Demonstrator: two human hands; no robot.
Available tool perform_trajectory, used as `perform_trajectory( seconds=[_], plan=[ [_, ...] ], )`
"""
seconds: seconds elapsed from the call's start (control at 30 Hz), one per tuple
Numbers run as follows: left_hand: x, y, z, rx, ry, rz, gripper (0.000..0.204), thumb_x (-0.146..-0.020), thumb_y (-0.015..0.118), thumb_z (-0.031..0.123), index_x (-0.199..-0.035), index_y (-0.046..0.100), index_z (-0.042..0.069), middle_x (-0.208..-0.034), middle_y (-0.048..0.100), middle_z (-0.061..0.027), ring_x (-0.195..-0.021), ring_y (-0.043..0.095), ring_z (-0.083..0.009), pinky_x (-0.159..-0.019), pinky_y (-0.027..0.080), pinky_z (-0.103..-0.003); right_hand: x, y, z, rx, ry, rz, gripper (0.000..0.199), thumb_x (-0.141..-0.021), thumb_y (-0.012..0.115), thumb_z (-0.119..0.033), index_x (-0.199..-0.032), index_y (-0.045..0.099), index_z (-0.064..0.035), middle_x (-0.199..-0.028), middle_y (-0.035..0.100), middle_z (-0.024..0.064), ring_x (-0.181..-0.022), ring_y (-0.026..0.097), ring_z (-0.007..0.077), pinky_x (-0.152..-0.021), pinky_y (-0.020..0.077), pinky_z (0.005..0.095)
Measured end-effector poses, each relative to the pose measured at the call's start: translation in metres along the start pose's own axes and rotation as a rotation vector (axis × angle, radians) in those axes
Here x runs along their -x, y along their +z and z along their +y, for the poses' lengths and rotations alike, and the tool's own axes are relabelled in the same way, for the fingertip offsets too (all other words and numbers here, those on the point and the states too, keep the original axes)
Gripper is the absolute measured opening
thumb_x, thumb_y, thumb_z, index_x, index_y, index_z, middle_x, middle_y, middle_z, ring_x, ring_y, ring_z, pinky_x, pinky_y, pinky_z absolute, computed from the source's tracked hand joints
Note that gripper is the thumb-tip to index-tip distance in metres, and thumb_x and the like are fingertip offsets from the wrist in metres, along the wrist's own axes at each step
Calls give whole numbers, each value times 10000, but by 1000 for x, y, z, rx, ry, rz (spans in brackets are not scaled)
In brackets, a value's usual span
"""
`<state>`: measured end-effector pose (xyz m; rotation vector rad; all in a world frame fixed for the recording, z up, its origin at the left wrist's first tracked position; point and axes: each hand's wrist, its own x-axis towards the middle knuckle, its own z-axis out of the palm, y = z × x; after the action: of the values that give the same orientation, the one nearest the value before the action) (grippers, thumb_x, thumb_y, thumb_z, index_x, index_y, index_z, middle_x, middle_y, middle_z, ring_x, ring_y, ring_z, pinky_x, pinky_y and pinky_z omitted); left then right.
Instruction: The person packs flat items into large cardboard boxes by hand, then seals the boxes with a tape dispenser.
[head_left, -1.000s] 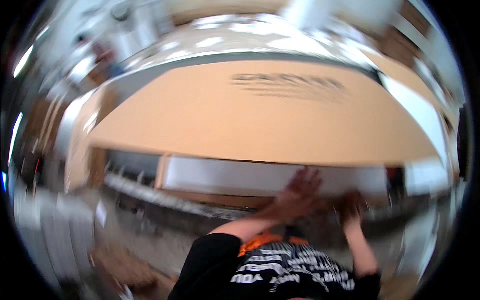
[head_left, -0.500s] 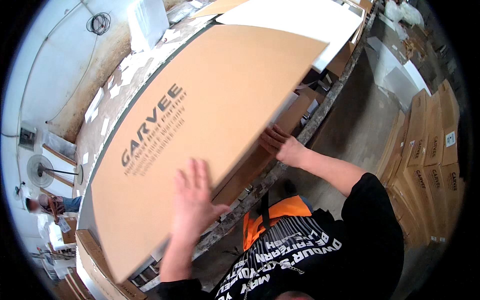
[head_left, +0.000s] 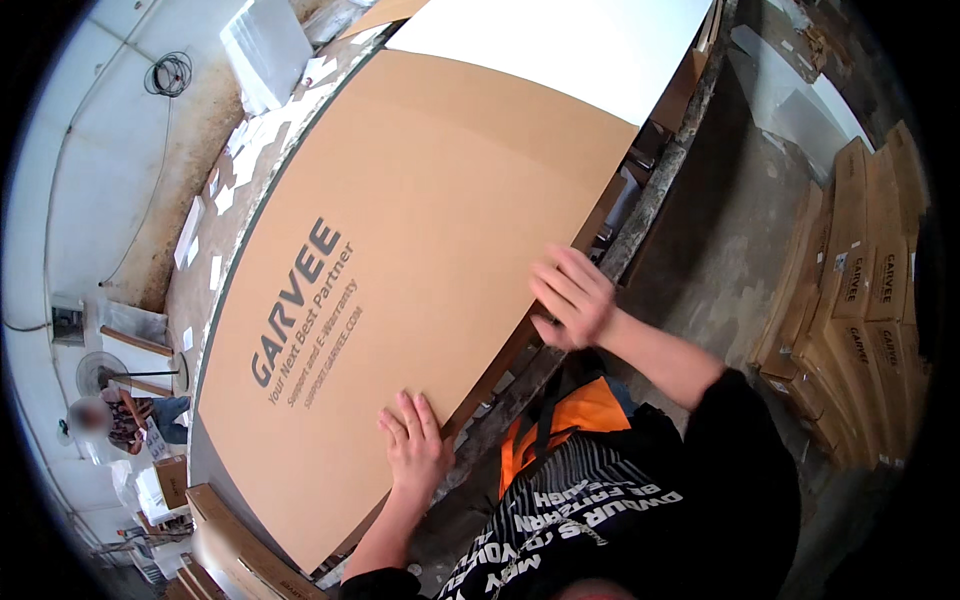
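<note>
A large flat cardboard box (head_left: 430,220), brown with dark print on its top, lies in front of me on a long workbench. My left hand (head_left: 416,440) rests on the top near the box's close edge, palm down with the fingers stretched out. Farther right along that same edge is my right hand (head_left: 572,298), slightly blurred. Its fingers are spread over the rim of the box, and whether they touch it I cannot tell. Neither hand holds anything.
A white sheet (head_left: 560,45) lies beyond the box's far end. Tall stacks of brown cartons (head_left: 860,310) stand on the floor at right. At far left are a person (head_left: 130,420), a fan (head_left: 100,375) and another carton (head_left: 250,545). Paper scraps litter the floor behind the bench.
My right hand has come up from the box's side to its top edge. The left hand stays on top, fingers flat. The view has shifted somewhat.
</note>
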<state>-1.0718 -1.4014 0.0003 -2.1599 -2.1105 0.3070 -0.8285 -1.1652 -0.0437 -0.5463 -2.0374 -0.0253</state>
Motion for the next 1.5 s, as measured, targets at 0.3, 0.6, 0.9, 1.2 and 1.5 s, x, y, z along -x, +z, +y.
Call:
perform_trajectory(
  seconds=[0.3,0.6,0.9,1.2,1.5],
  plan=[
    [-84,-53,8,116,146,-230,909,-731,721,397,-1368,357,-140,-1420,356,-345,-1287,334,-573,-1083,287,-599,6,43,27,-118,66,118,222,-826,540,-201,-685,596,-39,-919,707,165,-909,694,328,-842,532,434],
    [-178,-16,52,196,249,-77,1154,-734,648,608,-1491,101,-71,-1558,102,-291,-1438,52,-495,-1166,89,-558,20,50,19,-297,182,293,245,-872,544,-255,-744,591,-52,-1035,691,163,-1020,655,281,-892,512,413],
    [-184,-28,65,205,273,-79,1059,-800,608,519,-1483,77,-91,-1520,98,-362,-1395,71,-579,-1127,122,-625,6,52,72,-348,312,547,199,-777,594,-240,-863,627,-63,-1128,635,155,-1060,563,294,-1028,368,477],
    [-185,-24,62,171,238,-64,1078,-816,532,643,-1490,87,-72,-1546,84,-321,-1420,34,-537,-1145,93,-620,32,81,215,6,1364,-107,579,-858,661,-347,-1270,473,14,-1229,482,197,-1155,418,330,-975,356,482],
    [-177,-13,60,280,181,-35,1118,-681,715,549,-1452,221,-92,-1519,192,-321,-1377,118,-596,-1119,166,-638,60,127,241,-704,1513,176,438,-900,587,-328,-1237,526,-55,-1254,515,139,-1122,507,317,-901,445,428]
  ],
)
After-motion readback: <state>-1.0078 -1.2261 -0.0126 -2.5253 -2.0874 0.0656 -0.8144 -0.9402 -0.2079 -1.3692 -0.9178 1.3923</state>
